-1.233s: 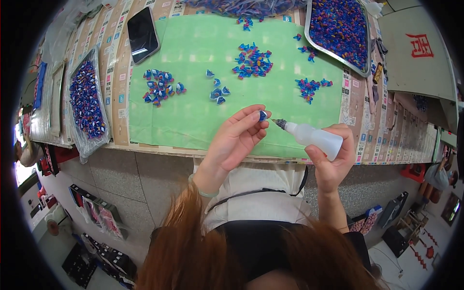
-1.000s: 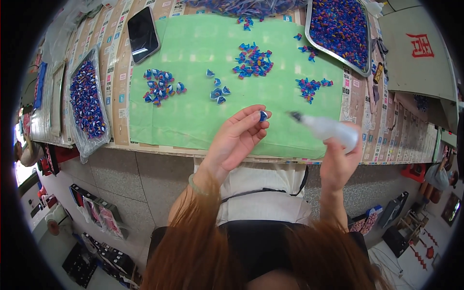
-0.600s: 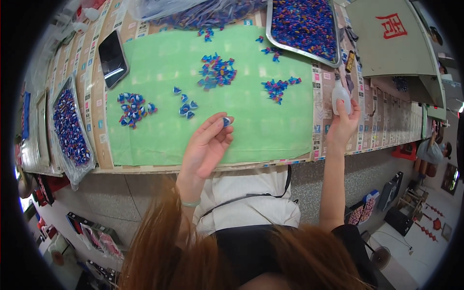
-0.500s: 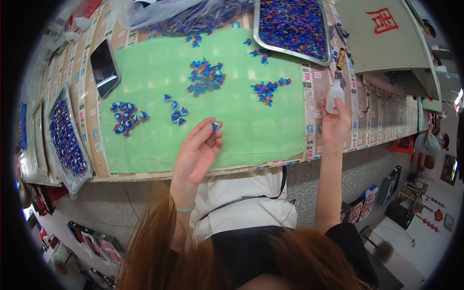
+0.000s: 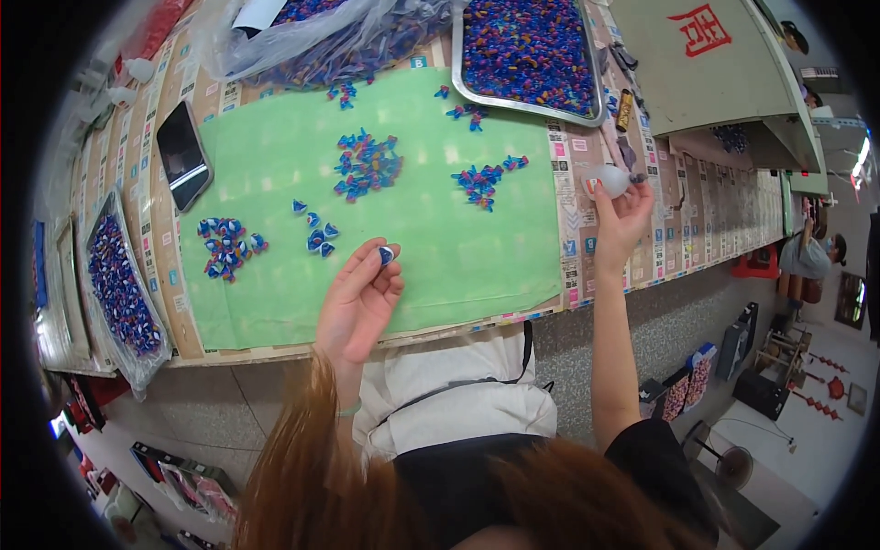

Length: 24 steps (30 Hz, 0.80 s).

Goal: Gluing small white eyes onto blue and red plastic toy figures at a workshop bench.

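Observation:
Pinched in the fingertips of my left hand (image 5: 357,307) is a small blue-and-white plastic piece (image 5: 386,255), held over the front of the green cloth (image 5: 458,261). My right hand (image 5: 621,229) is closed on a small white squeeze bottle (image 5: 606,180), which lies nearly level above the patterned table edge, right of the cloth. Several loose blue-and-white pieces (image 5: 316,240) lie just beyond my left hand. Farther left is a cluster of blue-and-white pieces with red and orange parts (image 5: 225,247). Blue-and-red pieces make a pile (image 5: 365,167) mid-cloth and another (image 5: 481,186) toward the right.
A metal tray (image 5: 530,108) of small coloured pieces stands at the back, beside a clear plastic bag (image 5: 330,60) of them. A phone (image 5: 184,156) rests at the cloth's left edge. Far left is a filled tray in plastic (image 5: 124,284). A greenish cabinet (image 5: 724,73) stands back right.
The bottle in my right hand has turned from upright to nearly level. My left hand keeps its pinch on the small piece. The whole view has shifted slightly.

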Available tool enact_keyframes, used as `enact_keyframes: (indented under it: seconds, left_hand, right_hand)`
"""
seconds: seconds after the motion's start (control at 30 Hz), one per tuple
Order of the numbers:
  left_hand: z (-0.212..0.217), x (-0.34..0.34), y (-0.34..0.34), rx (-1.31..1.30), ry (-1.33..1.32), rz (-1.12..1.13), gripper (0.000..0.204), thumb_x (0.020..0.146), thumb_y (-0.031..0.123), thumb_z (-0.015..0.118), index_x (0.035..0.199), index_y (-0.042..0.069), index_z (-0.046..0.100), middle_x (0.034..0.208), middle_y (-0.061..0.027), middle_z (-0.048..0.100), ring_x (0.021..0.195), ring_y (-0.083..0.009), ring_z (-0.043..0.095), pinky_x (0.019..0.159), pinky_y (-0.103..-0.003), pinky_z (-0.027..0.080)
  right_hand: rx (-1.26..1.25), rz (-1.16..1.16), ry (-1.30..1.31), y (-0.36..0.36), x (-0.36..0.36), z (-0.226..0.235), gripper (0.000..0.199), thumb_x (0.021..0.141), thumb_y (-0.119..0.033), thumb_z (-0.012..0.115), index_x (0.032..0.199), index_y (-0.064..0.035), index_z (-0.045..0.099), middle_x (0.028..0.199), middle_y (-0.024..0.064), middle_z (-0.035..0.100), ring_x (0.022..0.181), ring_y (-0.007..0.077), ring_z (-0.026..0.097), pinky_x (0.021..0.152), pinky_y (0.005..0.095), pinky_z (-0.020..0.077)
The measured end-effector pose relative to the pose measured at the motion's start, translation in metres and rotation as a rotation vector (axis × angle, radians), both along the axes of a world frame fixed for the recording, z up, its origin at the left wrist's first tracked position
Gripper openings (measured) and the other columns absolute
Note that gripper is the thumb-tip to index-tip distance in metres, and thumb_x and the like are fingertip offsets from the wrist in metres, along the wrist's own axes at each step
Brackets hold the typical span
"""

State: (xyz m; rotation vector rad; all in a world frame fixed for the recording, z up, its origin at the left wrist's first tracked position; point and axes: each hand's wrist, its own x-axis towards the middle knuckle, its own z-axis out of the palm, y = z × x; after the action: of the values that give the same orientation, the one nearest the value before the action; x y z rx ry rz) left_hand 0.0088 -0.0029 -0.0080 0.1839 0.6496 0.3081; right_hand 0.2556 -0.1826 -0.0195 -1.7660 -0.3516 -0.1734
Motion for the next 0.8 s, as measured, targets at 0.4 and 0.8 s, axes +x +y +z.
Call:
enact_keyframes:
  seconds: [0.4,0.8]
  left_hand:
    - [0.001,-0.002,-0.003,0.025,0.002,-0.026,0.019,0.082,0.006,0.050,0.100,0.002,0.050,0.092,-0.0074,0.056,0.078,-0.0118,0.054,0.069,-0.024,0.045]
    - [0.002,-0.002,-0.009,0.062,0.022,-0.051,0.019,0.082,0.008,0.050,0.100,0.002,0.050,0.094,-0.0081,0.055,0.077,-0.0111,0.054,0.070,-0.024,0.045]
  right_hand:
    - [-0.530,0.622,-0.238,0.059,-0.058,0.017,0.009,0.071,0.003,0.055,0.079,0.0004,0.057,0.071,0.0109,0.055,0.064,0.0212,0.055,0.058,0.0268,0.0438]
    - [-0.341,0.671,0.320,0.061,-0.066,0.026,0.012,0.074,0.000,0.053,0.085,-0.0010,0.055,0.071,0.0046,0.055,0.064,0.0108,0.054,0.057,0.0226,0.0427]
